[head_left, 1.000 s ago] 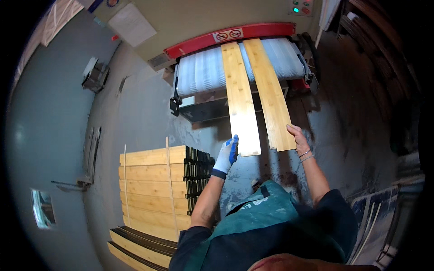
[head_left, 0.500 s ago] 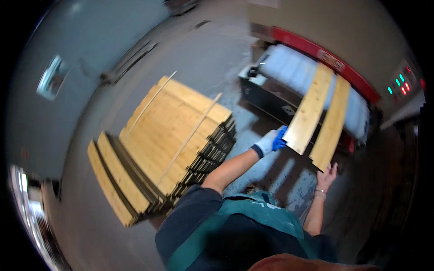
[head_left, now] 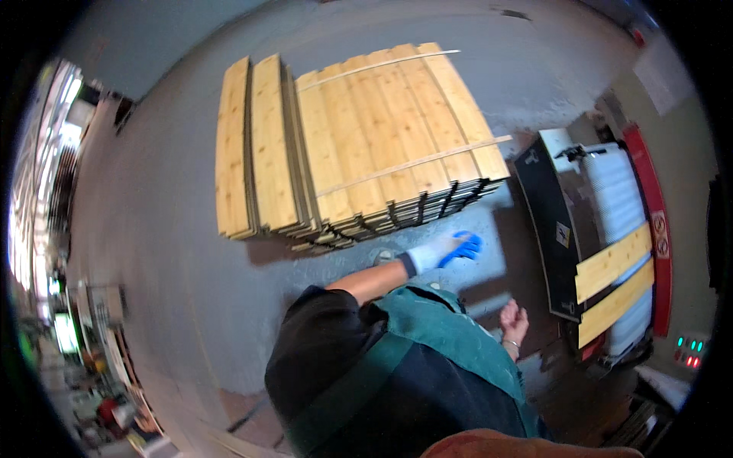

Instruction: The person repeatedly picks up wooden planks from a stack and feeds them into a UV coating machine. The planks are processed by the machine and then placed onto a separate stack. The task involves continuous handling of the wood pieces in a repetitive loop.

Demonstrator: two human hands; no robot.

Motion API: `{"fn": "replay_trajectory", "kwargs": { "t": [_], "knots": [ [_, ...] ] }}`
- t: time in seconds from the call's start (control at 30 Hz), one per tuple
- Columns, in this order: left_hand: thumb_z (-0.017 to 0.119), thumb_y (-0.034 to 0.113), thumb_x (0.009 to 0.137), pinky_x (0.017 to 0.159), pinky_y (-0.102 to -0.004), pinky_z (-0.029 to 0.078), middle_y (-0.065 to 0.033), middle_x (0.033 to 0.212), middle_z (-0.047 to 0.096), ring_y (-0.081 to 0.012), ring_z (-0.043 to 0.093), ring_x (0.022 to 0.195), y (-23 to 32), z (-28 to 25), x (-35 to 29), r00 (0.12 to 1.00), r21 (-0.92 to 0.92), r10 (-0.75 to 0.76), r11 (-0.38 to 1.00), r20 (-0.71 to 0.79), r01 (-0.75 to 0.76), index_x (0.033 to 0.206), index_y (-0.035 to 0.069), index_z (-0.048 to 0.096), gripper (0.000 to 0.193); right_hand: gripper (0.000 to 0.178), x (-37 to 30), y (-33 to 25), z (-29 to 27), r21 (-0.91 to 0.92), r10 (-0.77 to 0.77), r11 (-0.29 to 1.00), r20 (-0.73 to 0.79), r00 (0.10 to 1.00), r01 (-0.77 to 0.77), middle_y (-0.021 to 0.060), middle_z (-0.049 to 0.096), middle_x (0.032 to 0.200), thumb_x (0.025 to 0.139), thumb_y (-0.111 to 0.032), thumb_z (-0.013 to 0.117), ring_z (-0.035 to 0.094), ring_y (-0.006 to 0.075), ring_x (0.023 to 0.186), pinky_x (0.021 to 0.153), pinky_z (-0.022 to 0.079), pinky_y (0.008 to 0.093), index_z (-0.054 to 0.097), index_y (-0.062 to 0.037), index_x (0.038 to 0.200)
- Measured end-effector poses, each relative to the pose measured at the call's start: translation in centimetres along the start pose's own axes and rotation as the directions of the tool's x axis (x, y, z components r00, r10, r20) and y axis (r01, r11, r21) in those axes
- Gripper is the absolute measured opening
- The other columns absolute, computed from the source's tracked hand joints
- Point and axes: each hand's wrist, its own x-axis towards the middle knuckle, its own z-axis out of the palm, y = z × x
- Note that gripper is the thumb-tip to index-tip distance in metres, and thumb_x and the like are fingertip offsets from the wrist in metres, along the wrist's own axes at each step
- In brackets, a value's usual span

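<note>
My left hand (head_left: 449, 250), in a white glove with blue fingers, is in the air just in front of the stack of planks (head_left: 382, 114). It holds nothing and its fingers are loosely bent. Bare and wearing a bracelet, my right hand (head_left: 514, 320) hangs close to my apron, fingers slightly curled and nothing in them. To its right, two pale wooden planks, a farther plank (head_left: 611, 263) and a nearer plank (head_left: 615, 305), lie side by side across the machine's feed bed (head_left: 613, 191). Neither hand touches them.
Two thin wooden strips lie across the stack, and two narrower plank piles (head_left: 233, 153) adjoin its left side. The machine's black side panel (head_left: 544, 221) and red bar (head_left: 649, 191) stand at right. Lit indicators (head_left: 691, 351) are at lower right; cluttered racks line the far left.
My view has swung left toward the stack. Both hands have come away from the two planks, which now rest on the machine unheld, and have drawn back toward my body.
</note>
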Motion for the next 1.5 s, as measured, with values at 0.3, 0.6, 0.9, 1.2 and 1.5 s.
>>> {"fn": "replay_trajectory", "kwargs": {
  "t": [0.3, 0.6, 0.9, 1.2, 1.5],
  "knots": [
    [0.051, 0.039, 0.100, 0.091, -0.0309, 0.046, -0.0106, 0.114, 0.066, -0.0181, 0.063, 0.100, 9.4, -8.6, -29.2, 0.216, 0.488, 0.491, 0.870, -0.844, -0.071, 0.122, 0.002, 0.060, 0.044, 0.029, 21.5, 19.4, 25.4, -0.584, 0.341, 0.730, -0.139, 0.930, -0.355, 0.0145, 0.066, 0.111, 0.098, -0.028, 0.052, 0.066, 0.0261, 0.096, 0.084, 0.054, 0.0380, 0.058, -0.0020, 0.110],
    [0.057, 0.023, 0.095, 0.092, -0.0418, 0.046, -0.0228, 0.109, 0.060, -0.0380, 0.059, 0.104, 10.9, -11.5, -33.0, -0.104, 0.726, 0.798, 0.586, -0.593, 0.359, 0.102, 0.000, 0.060, 0.024, 0.026, 27.1, 42.5, 43.1, -0.922, 0.661, 0.301, 0.018, 0.750, -0.243, 0.0157, 0.068, 0.099, 0.097, -0.025, 0.052, 0.068, 0.0243, 0.086, 0.078, 0.056, 0.0380, 0.059, 0.0001, 0.103],
    [0.063, 0.016, 0.088, 0.085, -0.0417, 0.049, -0.0188, 0.100, 0.062, -0.0376, 0.061, 0.096, 13.5, -9.2, -34.0, -0.008, 0.682, 0.733, 0.637, -0.680, 0.359, 0.099, 0.002, 0.061, 0.018, 0.045, 25.1, 52.2, 46.7, -0.989, 0.518, -0.045, 0.098, 0.850, 0.142, 0.0021, 0.057, 0.070, 0.081, -0.046, 0.075, 0.056, 0.0113, 0.060, 0.056, 0.052, 0.0287, 0.058, -0.0040, 0.083],
    [0.063, 0.016, 0.086, 0.081, -0.0431, 0.049, -0.0196, 0.101, 0.061, -0.0389, 0.061, 0.092, 14.5, -8.8, -33.8, 0.143, 0.686, 0.706, 0.585, -0.693, 0.433, 0.101, 0.003, 0.061, 0.020, 0.051, 26.6, 52.2, 45.9, -0.701, 0.454, -0.413, 0.394, 0.799, 0.581, 0.0085, 0.058, 0.053, 0.079, -0.041, 0.077, 0.054, 0.0115, 0.047, 0.044, 0.043, 0.0288, 0.052, -0.0033, 0.057],
    [0.054, 0.030, 0.097, 0.080, -0.0374, 0.052, -0.0158, 0.095, 0.069, -0.0291, 0.067, 0.091, 13.1, -10.6, -30.9, 0.511, 0.634, 0.531, 0.773, -0.676, 0.036, 0.116, 0.003, 0.061, 0.034, 0.046, 24.9, 46.7, 48.1, -0.954, 0.345, -0.084, 0.245, 0.906, 0.289, -0.0033, 0.044, 0.048, 0.084, -0.039, 0.075, 0.034, 0.0062, 0.041, 0.036, 0.021, 0.0298, 0.052, -0.0072, 0.060]
  ]
}}
